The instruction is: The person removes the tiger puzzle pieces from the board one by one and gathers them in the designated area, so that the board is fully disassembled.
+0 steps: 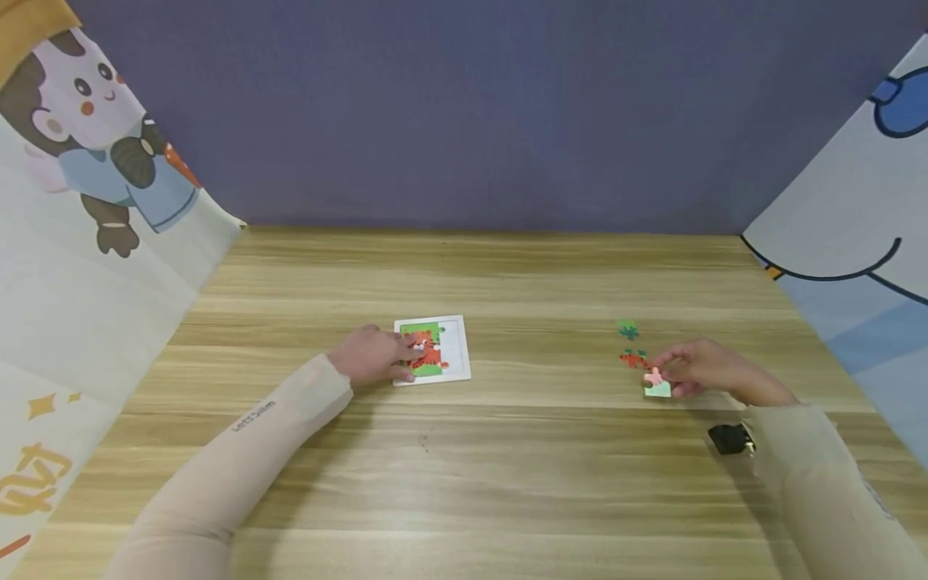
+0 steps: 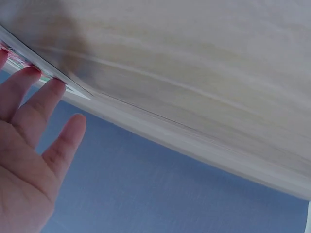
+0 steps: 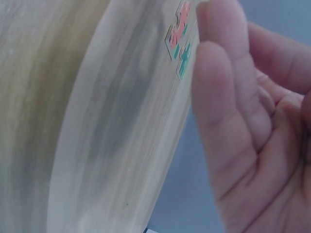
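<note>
2 arms (image 1: pixel 250 451) outstretched, left hand (image 1: pixel 371 354) spread palm-down, right hand (image 1: pixel 699 366) pinching

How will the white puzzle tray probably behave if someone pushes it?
The white puzzle tray should slide rather than tip, since it lies flat. It looks thin, so probably light. The fitted pieces could shift, as space beside them is unfilled.

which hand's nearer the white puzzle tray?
Left. The left hand reaches over the left edge of the tray, fingers on the puzzle. The right hand is well off to the tray's right, holding a loose piece.
</note>
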Motion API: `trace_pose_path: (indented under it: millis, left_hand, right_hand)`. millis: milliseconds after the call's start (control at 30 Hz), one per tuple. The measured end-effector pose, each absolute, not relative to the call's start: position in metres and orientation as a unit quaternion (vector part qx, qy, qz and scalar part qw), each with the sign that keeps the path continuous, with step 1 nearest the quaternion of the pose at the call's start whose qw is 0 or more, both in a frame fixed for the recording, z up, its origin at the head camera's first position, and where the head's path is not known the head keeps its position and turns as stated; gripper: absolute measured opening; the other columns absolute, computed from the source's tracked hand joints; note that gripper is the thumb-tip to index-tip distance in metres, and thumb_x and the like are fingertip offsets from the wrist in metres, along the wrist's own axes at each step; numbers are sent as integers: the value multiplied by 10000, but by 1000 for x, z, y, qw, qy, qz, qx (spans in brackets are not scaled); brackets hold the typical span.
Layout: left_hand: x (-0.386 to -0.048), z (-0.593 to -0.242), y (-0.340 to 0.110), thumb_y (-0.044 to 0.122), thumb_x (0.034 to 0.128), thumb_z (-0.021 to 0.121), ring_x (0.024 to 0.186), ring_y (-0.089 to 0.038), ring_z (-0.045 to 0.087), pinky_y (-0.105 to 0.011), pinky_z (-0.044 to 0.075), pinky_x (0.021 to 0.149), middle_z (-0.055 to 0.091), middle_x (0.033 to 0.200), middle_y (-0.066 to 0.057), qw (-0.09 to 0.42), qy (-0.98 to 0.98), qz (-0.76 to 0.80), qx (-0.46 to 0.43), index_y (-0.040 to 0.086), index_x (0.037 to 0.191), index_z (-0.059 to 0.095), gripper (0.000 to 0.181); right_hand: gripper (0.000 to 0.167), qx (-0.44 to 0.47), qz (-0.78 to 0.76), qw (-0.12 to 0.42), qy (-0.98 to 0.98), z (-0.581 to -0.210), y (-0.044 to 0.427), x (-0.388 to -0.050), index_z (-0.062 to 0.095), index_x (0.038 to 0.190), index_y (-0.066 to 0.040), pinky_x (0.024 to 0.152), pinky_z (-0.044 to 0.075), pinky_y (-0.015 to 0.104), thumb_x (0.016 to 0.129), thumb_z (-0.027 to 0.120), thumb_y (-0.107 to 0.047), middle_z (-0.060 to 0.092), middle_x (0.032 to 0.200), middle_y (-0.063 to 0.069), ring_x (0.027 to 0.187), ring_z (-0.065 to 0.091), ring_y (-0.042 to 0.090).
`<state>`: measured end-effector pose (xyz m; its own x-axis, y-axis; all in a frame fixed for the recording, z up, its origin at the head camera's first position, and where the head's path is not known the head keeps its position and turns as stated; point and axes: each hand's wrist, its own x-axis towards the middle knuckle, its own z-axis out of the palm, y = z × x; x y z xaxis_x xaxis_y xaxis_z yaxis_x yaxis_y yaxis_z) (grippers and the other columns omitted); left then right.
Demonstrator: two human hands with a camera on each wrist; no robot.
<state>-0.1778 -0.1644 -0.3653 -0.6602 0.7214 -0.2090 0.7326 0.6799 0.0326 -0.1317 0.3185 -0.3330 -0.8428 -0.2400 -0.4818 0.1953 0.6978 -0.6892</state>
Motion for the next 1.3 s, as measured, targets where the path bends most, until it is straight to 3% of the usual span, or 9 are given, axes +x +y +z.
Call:
trace_pose_path:
  millis: [167, 367, 633, 1300]
  left_hand:
    - [-178, -364, -166, 480, 859, 611, 1180, -300, 570, -470, 484, 899, 560, 1328, -122, 94, 903, -23, 419, 143, 1305, 606, 559]
    - [-180, -366, -177, 451, 861, 649, 1289, -364, 450, -506, 385, 1015, 441, 1436, -143, 143, 896, 25, 419, 136, 1389, 514, 630]
    - [-178, -367, -182, 419, 891, 641, 1344, -407, 353, -544, 343, 1035, 377, 1490, -122, 164, 895, 35, 414, 166, 1432, 463, 623]
    - [-177, -361, -177, 395, 907, 629, 1357, -420, 320, -540, 347, 1035, 361, 1501, -124, 179, 896, 33, 405, 159, 1440, 452, 609]
  right_hand:
    - [368, -4, -399, 289, 870, -332, 320, -128, 507, 1205, 175, 619, 552, 296, 931, 576, -60, 621, 787, 3, 636, 624, 100]
    - [382, -2, -409, 293, 864, -335, 319, -127, 493, 1212, 183, 633, 559, 307, 930, 569, -65, 645, 776, 21, 668, 641, 128]
    - [379, -3, -411, 307, 858, -340, 321, -128, 494, 1209, 182, 621, 559, 297, 942, 556, -80, 642, 749, 25, 659, 644, 136]
    - [379, 19, -412, 301, 860, -343, 317, -126, 500, 1228, 164, 603, 554, 296, 934, 565, -65, 653, 756, 28, 638, 639, 132]
